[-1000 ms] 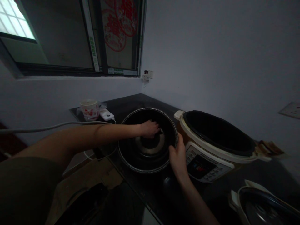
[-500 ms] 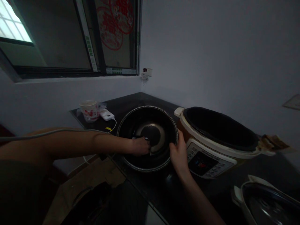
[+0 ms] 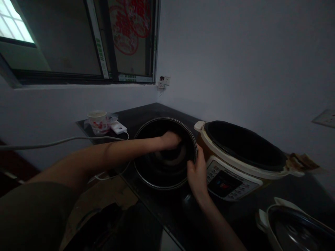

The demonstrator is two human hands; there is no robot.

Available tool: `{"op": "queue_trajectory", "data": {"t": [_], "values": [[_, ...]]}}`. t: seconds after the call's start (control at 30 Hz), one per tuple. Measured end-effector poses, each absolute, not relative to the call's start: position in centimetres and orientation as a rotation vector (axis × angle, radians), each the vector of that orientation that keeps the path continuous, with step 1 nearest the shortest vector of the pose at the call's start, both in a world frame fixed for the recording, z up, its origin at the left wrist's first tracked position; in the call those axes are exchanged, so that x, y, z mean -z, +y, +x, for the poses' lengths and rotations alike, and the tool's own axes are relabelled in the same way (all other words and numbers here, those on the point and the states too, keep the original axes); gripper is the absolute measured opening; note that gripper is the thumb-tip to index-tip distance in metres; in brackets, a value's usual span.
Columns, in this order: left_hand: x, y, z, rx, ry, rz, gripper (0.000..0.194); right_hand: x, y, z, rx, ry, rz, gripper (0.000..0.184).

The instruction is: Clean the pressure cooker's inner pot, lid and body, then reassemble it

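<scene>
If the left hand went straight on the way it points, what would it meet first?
Likely the black pot's inner wall; the dark interior leaves the left hand's depth unclear.

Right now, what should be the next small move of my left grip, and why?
Perhaps sweep the left grip lightly around inside the black pot: it reaches within the rim, and the right grip holds the pot's side, which likely steadies it.

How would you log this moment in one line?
left hand: inside dark pot, grip unclear | right hand: holding pot's right rim | cooker: right of pot, top open
</scene>
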State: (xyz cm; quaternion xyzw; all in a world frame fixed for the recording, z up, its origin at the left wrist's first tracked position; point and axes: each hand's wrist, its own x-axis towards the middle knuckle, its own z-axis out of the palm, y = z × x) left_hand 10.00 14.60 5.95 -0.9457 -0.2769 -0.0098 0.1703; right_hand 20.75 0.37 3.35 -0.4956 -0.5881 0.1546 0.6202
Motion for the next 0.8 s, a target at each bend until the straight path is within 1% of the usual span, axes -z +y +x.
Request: {"op": "queue_trajectory", "data": {"t": [0.17,0.3,0.47,0.57,0.67,0.8], "values": [[-4.2,11.6,11.2,0.024,-0.627,-2.73,0.029,-3.3,0.6,21.2,-0.384,-1.327,-1.148,0.059],[-2.4,9.5,10.8,-0.072,-0.438,-2.779,0.02,-3.3,0.8,21.5,-0.388,-1.327,-1.147,0.059],[-0.9,8.9,9.0,-0.131,-0.333,-2.809,0.018,-3.4,0.9,21.5,-0.374,-1.337,-1.147,0.06],[-0.2,8.9,7.3,-0.189,-0.332,-2.823,0.018,-3.4,0.9,21.4,-0.367,-1.33,-1.168,0.059],[0.2,9.1,5.5,-0.258,-0.385,-2.844,0.023,-3.5,0.8,21.3,-0.38,-1.323,-1.159,0.06],[-0.3,9.6,3.6,-0.292,-0.538,-2.88,0.025,-3.7,0.6,21.2,-0.39,-1.339,-1.153,0.061]]}}
